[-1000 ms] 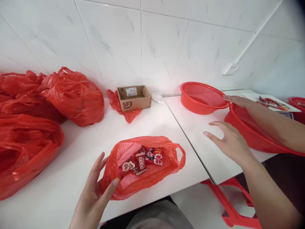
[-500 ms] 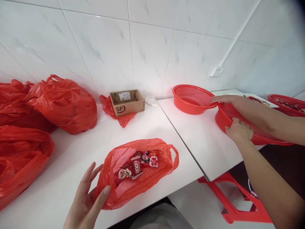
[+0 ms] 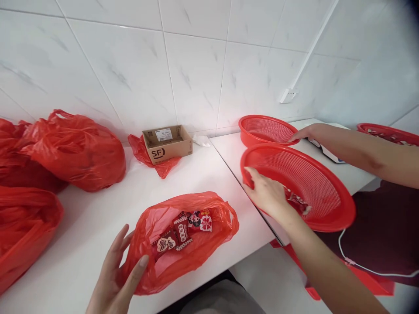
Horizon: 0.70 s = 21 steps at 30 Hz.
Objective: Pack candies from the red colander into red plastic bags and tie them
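Observation:
At the lower left, my left hand (image 3: 113,272) holds the left end of a red plastic bag (image 3: 209,250), thumb over its front and fingers behind. The bag's mouth gapes, showing several wrapped candies (image 3: 178,231) in dark red and bright red wrappers. On the right, my right hand (image 3: 266,192) grips the left rim of a red mesh basket (image 3: 317,174), which is tilted toward me. A few wrapped candies (image 3: 297,200) lie low in the basket, partly hidden by that hand. Another person's hand (image 3: 303,132) touches the rim of a second red basket (image 3: 253,140) behind it.
Knotted red bags (image 3: 88,148) and an open red bag (image 3: 29,231) crowd the left. A small cardboard box (image 3: 176,150) rests on red plastic by the wall. A third basket with small items (image 3: 389,135) stands far right. A red stool (image 3: 373,281) is beneath the table edge.
The near basket has moved left and toward me, tilting so its inside and the candies show. My right hand moved left with its rim. My left hand still holds the bag.

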### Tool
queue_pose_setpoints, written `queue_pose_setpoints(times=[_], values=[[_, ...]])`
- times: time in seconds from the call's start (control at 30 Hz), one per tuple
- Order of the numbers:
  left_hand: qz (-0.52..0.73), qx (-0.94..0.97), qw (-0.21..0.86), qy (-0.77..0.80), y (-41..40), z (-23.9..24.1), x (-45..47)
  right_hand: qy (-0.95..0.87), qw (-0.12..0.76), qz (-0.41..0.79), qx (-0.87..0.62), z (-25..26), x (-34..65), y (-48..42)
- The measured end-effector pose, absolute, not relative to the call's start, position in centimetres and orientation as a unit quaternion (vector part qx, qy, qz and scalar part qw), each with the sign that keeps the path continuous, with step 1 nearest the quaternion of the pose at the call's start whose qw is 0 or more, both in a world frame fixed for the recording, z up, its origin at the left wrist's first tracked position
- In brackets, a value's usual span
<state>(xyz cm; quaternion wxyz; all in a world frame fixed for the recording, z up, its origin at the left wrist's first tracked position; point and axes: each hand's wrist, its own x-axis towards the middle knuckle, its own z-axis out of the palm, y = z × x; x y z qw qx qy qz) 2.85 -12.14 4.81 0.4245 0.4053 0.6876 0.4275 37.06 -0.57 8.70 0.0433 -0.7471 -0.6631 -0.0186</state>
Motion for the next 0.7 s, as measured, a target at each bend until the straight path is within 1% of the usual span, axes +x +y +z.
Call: queue_pose_setpoints(times=[0.1, 0.23, 0.4, 0.47, 0.53, 0.6, 0.63, 0.7], values=[[0.440, 0.399, 0.426, 0.682, -12.6, 4.8, 2.6, -0.717, 0.074, -0.012, -0.693, 9.0, 33.5, 1.3], [0.467, 0.384, 0.433, 0.668, -13.3, 5.0, 2.7, -0.760, 0.117, -0.011, -0.639, 8.9, 31.4, 4.7], [0.455, 0.381, 0.427, 0.682, -13.7, 4.3, 1.9, -0.773, 0.138, -0.023, -0.618, 9.6, 30.6, 8.6], [0.439, 0.397, 0.426, 0.684, -13.8, 3.9, 1.3, -0.769, 0.154, -0.038, -0.619, 10.2, 30.3, 8.7], [0.413, 0.418, 0.434, 0.683, -13.9, 3.6, 0.9, -0.771, 0.200, -0.039, -0.603, 10.6, 30.0, 7.3], [0.395, 0.431, 0.450, 0.675, -14.3, 3.4, 0.7, -0.793, 0.244, 0.004, -0.558, 10.5, 29.8, 4.4], [0.392, 0.431, 0.461, 0.669, -14.6, 3.4, 0.7, -0.810, 0.244, 0.041, -0.531, 10.3, 29.9, 2.6], [0.387, 0.428, 0.487, 0.656, -15.1, 3.2, 0.7, -0.835, 0.164, 0.115, -0.512, 9.8, 30.6, -0.7]])
